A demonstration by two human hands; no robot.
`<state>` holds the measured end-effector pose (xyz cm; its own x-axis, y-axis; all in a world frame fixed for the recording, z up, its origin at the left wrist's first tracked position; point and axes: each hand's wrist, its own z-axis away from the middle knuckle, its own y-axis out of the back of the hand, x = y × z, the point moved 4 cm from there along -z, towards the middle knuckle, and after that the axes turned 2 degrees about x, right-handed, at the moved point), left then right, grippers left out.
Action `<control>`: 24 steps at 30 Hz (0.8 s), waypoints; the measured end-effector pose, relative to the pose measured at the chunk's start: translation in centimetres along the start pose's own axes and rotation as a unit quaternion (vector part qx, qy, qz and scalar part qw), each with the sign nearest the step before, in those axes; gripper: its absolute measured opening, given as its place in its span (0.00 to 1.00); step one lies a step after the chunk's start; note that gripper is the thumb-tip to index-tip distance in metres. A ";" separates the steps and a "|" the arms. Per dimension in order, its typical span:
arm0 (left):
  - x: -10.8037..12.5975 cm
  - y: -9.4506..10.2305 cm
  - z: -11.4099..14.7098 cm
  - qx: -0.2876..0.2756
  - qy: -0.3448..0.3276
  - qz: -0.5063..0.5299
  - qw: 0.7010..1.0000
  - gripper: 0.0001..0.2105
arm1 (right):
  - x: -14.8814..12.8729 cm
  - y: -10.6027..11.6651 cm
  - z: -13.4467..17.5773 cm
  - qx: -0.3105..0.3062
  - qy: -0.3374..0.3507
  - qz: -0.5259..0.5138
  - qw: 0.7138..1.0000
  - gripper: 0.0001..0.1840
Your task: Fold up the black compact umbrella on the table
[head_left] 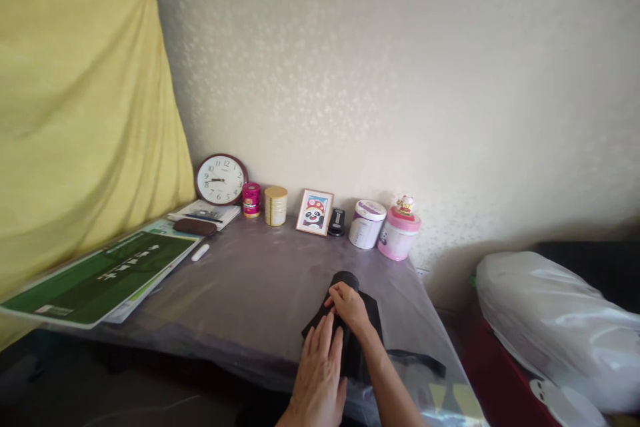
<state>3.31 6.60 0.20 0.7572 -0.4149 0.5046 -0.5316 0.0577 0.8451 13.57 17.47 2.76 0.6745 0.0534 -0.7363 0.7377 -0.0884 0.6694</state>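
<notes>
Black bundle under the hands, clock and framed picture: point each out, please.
Black bundle (345, 277): head view, on its far end.
Clock (223, 179): head view, middle of its face.
Framed picture (315, 212): head view, on the panda print.

Beneath the right grip (347, 307): folded black fabric bundle (353, 357). Bench (240, 293): grey-mauve. Beyond the grip: round white-faced clock (221, 179), maroon rim; cylindrical magenta tin (251, 200); framed panda print (315, 212), red cap with pale spots; pink-lidded round tub (399, 233). Left of the grip: flat green sheet (107, 277), white lettering; yellow fabric curtain (85, 100).
</notes>
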 end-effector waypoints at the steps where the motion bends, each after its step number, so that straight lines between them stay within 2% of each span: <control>1: 0.1 -0.3 -0.3 -0.002 -0.016 0.010 1.000 0.36 | -0.1 0.1 0.1 0.000 0.007 0.004 1.000 0.10; 3: 0.1 -0.9 -0.7 -0.011 -0.022 0.018 1.000 0.39 | -0.4 0.2 0.4 -0.003 0.015 0.005 1.000 0.11; 5: 0.0 -1.0 -1.0 -0.027 -0.001 0.010 1.000 0.40 | -0.6 0.1 1.0 -0.016 0.031 -0.006 0.999 0.12; 7: 0.2 -0.8 -1.1 -0.054 0.022 -0.008 0.998 0.41 | -0.9 0.2 2.1 -0.014 0.073 -0.017 0.997 0.13; 10: 0.6 -0.6 -1.2 -0.108 0.040 -0.034 0.993 0.42 | -0.9 0.5 3.9 0.037 0.152 -0.008 0.988 0.14; 13: 0.5 -1.0 -1.4 -0.112 0.047 -0.034 0.992 0.41 | 0.0 0.4 4.7 0.058 0.219 0.017 0.974 0.16; 17: 0.1 -1.9 -1.6 -0.108 0.061 -0.018 0.992 0.43 | 1.9 0.2 2.7 0.051 0.255 0.058 0.964 0.17; 20: 0.1 -1.9 -1.8 -0.130 0.079 -0.043 0.987 0.45 | 3.3 0.2 -0.1 0.059 0.233 0.089 0.967 0.16; 24: 0.4 -1.1 -2.0 -0.142 0.095 -0.055 0.984 0.41 | 4.5 0.6 -3.5 0.082 0.180 0.108 0.974 0.17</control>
<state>4.95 8.18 -0.13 0.8759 -0.2572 0.4081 -0.3347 0.2852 0.8981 17.14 21.12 0.19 0.8024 0.3582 -0.4774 0.5820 -0.2925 0.7588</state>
